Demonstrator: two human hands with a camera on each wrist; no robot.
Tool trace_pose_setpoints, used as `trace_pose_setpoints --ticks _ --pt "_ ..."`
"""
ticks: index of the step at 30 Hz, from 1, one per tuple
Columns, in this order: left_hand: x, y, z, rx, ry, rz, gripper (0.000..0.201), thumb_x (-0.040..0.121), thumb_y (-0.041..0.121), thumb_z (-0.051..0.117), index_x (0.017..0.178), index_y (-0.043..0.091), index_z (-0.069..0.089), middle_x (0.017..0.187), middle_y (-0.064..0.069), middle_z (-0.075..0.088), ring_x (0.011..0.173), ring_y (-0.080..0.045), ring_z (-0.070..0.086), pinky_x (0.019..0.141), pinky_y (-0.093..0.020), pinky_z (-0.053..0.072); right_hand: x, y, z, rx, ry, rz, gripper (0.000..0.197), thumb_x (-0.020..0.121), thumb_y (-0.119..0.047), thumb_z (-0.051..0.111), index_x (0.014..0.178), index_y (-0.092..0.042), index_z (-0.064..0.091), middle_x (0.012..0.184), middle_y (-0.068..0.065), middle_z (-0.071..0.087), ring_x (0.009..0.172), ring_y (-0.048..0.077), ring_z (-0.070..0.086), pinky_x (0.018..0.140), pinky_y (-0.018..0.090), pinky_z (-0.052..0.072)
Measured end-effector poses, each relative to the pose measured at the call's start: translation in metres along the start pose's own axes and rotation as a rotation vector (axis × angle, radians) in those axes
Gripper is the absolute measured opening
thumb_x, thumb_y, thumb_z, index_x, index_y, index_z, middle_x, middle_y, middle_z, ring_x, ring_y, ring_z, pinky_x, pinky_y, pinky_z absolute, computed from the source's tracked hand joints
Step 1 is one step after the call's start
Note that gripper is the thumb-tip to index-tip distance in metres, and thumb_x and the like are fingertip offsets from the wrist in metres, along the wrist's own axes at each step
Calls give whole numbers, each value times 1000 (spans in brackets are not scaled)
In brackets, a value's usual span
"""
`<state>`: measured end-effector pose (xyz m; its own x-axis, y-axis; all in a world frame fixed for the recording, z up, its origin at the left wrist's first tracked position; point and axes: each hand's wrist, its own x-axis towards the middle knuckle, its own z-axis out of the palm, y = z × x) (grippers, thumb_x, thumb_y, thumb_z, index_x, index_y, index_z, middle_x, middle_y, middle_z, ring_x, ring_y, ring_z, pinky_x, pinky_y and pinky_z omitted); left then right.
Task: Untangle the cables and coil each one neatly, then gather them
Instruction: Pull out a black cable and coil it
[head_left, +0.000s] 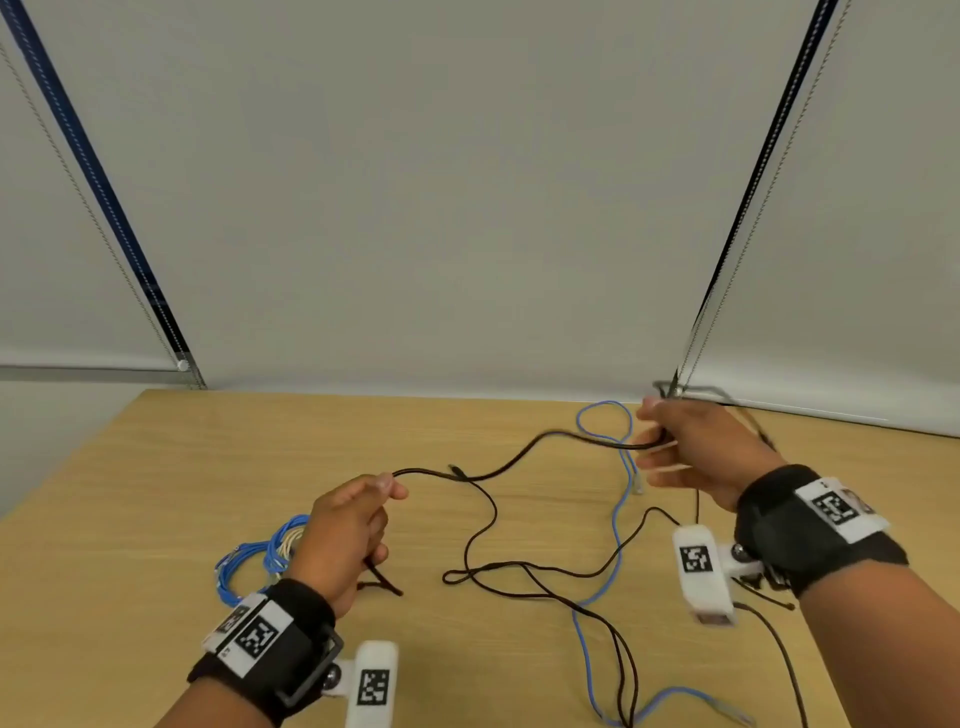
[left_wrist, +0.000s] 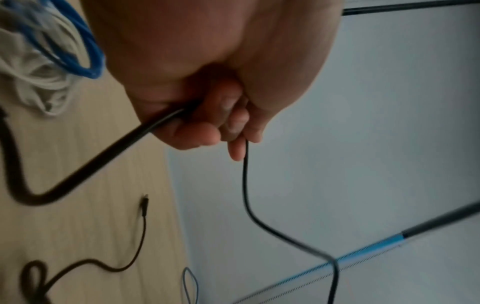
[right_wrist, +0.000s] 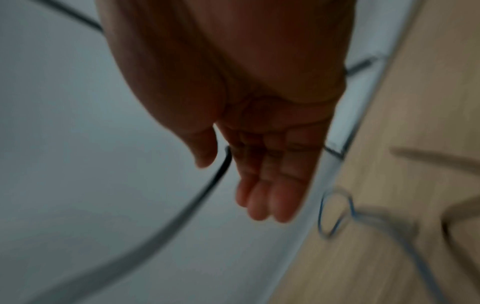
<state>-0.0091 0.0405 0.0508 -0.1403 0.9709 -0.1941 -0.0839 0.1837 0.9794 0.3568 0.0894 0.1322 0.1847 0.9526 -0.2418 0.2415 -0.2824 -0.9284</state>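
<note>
The desk (head_left: 208, 467) runs wide and bare along its far edge and across its left half, up to the pale blinds behind it. The tangle lies in the middle and toward the near right edge.

The black cable (head_left: 519, 457) stretches in the air between the two hands, its long axis running from centre-left up toward the far right corner, sagging a little. The left hand (head_left: 345, 535) is closed around it: the cable comes out past the thumb and forefinger at the top, and another length drops from the bottom of the fist to the desk. The right hand (head_left: 696, 452) has the cable between thumb and forefinger, while its other fingers are stretched out nearly straight; the wrist view there is too blurred to show the grip more closely. More black cable loops over the desk between the arms and trails off the near edge.

A loose blue cable (head_left: 615, 525) runs from a loop at the far edge toward the near edge, crossing the black one. Left of the left hand lie coiled blue cables (head_left: 244, 566) with a white cable (left_wrist: 33, 67).
</note>
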Motion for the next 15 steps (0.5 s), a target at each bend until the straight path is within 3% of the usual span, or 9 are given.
trace_pose_setpoints --ticks 2,3,6,9,12,14,15 --pt "-4 11 10 73 -34 45 32 103 31 54 83 19 76 57 4 25 50 -11 25 49 -27 32 -1 2 2 -551 134 -79 51 99 -54 47 81 -9 61 75 11 64 66 25 64 64 38 55" --pt "-6 16 15 110 -62 69 31 102 31 55 82 21 77 54 6 26 48 -10 26 49 -27 33 -3 0 4 -693 201 -134 55 98 -57 45 74 -9 55 71 10 60 64 25 59 64 37 49" --pt "-11 26 30 216 -155 139 30 101 34 55 83 24 77 50 13 34 46 -5 32 49 -25 38 -19 -12 19 -708 227 -372 40 95 -54 49 76 -20 55 79 0 58 72 17 55 60 32 39" --pt "-13 32 48 378 -205 233 29 100 36 55 81 28 76 50 16 47 48 -2 41 52 -24 41 -42 -32 44 -678 203 -685 17 95 -43 50 89 -31 61 95 -8 54 84 3 53 70 24 39" --pt "-9 38 59 552 -185 309 28 100 36 57 80 28 76 75 17 72 67 -7 63 62 -29 47 -68 -60 52 -502 303 -902 22 102 -31 48 100 -25 68 103 -8 60 96 7 56 82 26 43" --pt "-6 40 61 626 -167 341 29 100 36 57 82 25 76 85 7 76 82 -21 68 72 -36 53 -86 -74 54 -466 362 -1044 23 102 -30 48 105 -22 70 105 -6 64 100 9 59 85 28 46" --pt "-5 41 62 644 -166 353 29 100 36 57 82 24 76 82 8 75 78 -20 68 72 -38 53 -93 -76 58 -481 342 -1107 24 101 -30 49 107 -22 70 105 -6 65 100 9 60 86 27 47"
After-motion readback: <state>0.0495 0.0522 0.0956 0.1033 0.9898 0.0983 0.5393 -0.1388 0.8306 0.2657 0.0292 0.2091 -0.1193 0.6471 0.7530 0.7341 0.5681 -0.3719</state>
